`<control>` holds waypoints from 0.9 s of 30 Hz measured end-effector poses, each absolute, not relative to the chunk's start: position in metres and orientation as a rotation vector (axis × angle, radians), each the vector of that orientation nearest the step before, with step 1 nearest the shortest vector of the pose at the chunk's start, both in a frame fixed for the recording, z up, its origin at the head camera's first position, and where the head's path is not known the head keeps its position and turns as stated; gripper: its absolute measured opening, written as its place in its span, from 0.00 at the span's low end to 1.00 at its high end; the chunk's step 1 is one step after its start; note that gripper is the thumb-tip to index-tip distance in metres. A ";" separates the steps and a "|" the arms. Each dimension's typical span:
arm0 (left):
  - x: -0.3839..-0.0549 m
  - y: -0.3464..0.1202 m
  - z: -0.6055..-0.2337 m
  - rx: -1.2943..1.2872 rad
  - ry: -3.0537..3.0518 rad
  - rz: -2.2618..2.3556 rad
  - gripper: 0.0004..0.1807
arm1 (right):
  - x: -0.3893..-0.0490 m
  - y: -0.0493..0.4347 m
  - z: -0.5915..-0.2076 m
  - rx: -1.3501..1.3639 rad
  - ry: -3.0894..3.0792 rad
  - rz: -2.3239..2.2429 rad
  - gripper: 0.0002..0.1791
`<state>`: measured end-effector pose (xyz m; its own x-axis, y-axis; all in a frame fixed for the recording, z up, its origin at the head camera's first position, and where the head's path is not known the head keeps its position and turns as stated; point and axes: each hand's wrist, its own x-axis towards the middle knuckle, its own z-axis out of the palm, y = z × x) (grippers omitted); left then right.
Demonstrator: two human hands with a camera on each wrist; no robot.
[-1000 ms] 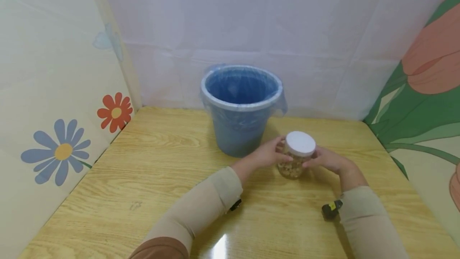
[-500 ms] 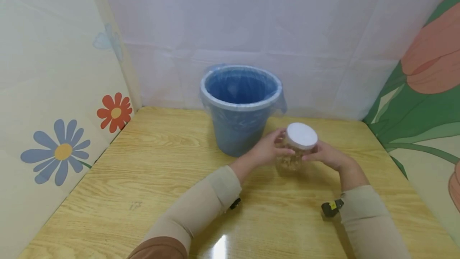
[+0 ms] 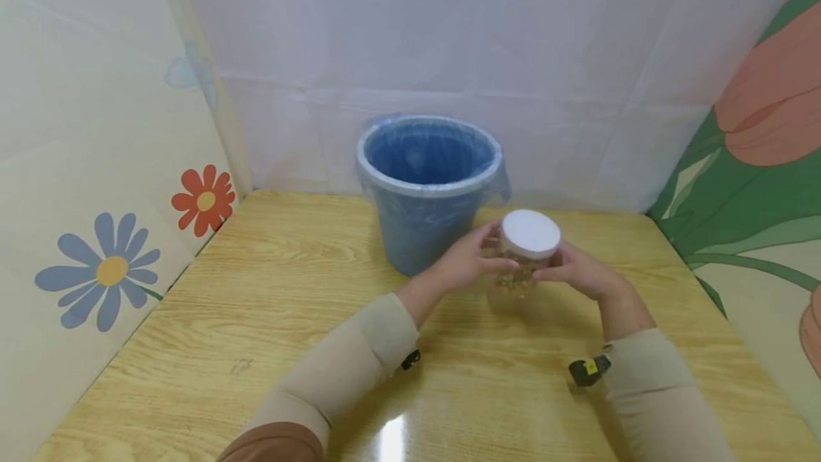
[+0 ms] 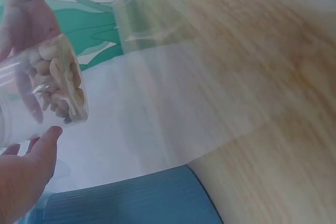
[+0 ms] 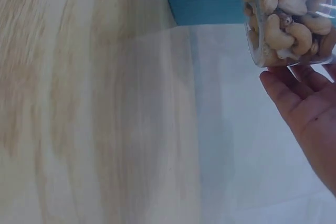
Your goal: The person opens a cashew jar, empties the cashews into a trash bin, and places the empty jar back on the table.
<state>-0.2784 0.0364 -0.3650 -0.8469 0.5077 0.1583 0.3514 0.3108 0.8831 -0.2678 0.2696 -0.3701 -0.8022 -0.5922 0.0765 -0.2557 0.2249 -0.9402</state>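
A clear plastic jar (image 3: 518, 278) with a white lid (image 3: 530, 232) is held upright off the table between both hands. Cashews and other nuts (image 5: 294, 30) fill its lower part. My left hand (image 3: 467, 259) grips the jar's left side, fingers behind it and thumb across the front. On the opposite side my right hand (image 3: 582, 271) holds it the same way. In the left wrist view, the left hand (image 4: 31, 174) and the right hand (image 4: 34, 27) meet the jar wall from two sides.
A blue bucket (image 3: 426, 234) lined with a thin clear bag stands at the back, just left of the jar. All of this is over a wood-grain table (image 3: 288, 291). A white sheet (image 3: 577, 91) hangs behind, with flower-printed panels on both sides.
Both hands have raised the jar from the table and brought it slightly back. In the last half second it has also shifted a little left, closer to the bucket.
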 end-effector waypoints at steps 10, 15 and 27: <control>-0.274 0.025 -0.356 0.839 2.416 1.618 0.42 | -0.263 0.257 -0.358 -0.861 2.227 -1.626 0.45; -0.268 0.021 -0.350 0.822 2.389 1.650 0.41 | -0.259 0.250 -0.355 -0.898 2.282 -1.603 0.48; -0.261 0.011 -0.338 0.813 2.369 1.675 0.41 | -0.254 0.237 -0.347 -0.946 2.360 -1.623 0.51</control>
